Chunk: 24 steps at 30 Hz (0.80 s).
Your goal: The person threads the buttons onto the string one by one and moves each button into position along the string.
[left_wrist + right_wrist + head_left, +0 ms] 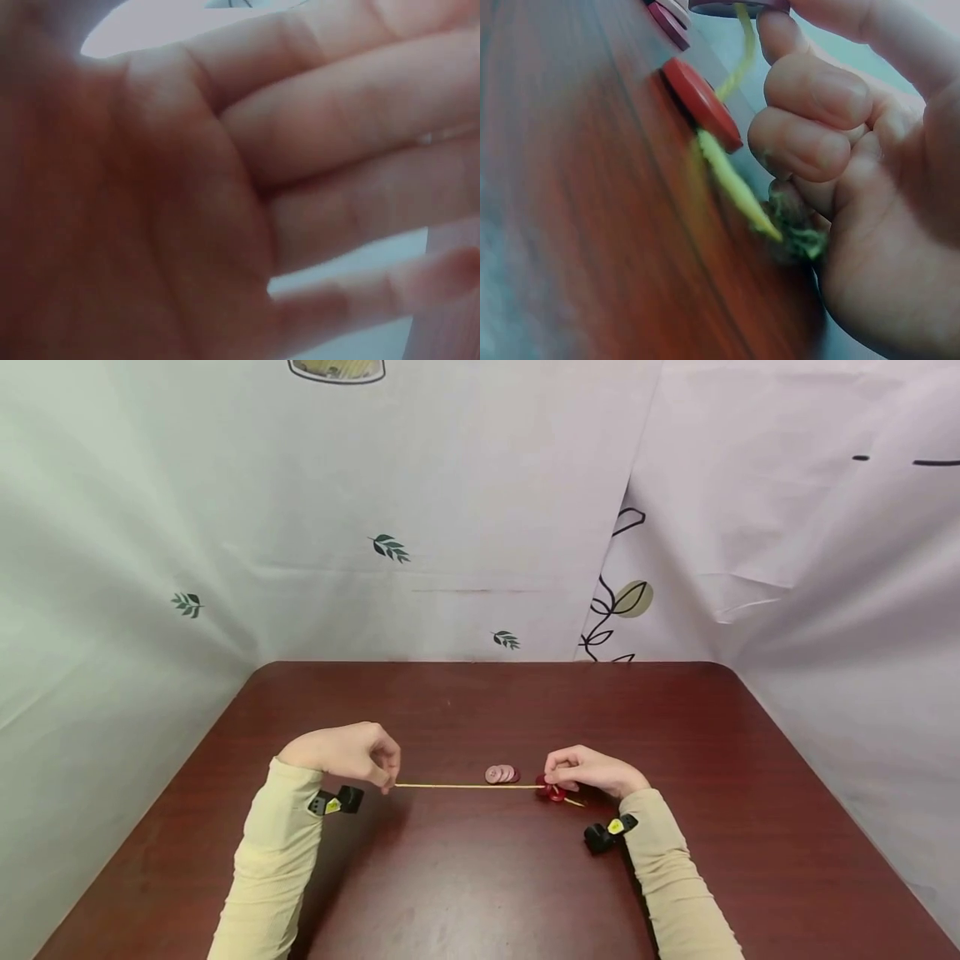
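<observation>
Left hand pinches taut yellow string; right hand pinches a threaded red button. Pink buttons overlap just beyond the string.

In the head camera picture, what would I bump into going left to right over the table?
Left sleeve → left hand → pink buttons → red buttons → right hand → right sleeve.

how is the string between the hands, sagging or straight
Straight: the string runs from the left hand to the right hand without sagging.
</observation>
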{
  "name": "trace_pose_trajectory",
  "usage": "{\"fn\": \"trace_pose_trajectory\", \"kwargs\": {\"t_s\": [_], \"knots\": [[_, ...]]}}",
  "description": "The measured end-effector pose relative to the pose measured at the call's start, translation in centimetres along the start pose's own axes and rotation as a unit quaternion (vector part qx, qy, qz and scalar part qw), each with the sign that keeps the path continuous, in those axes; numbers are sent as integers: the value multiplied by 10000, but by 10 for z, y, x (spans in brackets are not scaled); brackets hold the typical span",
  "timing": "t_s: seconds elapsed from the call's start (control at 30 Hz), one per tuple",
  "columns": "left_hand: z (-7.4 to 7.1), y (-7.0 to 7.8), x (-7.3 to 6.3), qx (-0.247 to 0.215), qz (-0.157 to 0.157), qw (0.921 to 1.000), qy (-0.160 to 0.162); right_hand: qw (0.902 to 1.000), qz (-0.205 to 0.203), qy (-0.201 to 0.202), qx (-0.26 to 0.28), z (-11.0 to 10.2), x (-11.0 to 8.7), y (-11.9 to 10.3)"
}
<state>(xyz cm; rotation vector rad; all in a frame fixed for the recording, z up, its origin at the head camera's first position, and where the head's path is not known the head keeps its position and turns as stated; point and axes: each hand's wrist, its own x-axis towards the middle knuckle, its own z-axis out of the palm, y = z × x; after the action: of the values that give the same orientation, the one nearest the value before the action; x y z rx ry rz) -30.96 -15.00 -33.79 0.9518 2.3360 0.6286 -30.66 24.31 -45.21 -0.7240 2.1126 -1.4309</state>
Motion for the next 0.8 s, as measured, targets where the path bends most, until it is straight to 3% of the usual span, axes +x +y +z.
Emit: {"fn": "trace_pose_trajectory", "kwargs": {"t_s": [0.4,0.8], "knots": [[-3,3,-5,38,-405,9991,-86,9995,171,2,-262,-2,0,-8],[-3,2,-12,180,-447,9988,-62,9993,228,3,-282,1,0,-7]]}}
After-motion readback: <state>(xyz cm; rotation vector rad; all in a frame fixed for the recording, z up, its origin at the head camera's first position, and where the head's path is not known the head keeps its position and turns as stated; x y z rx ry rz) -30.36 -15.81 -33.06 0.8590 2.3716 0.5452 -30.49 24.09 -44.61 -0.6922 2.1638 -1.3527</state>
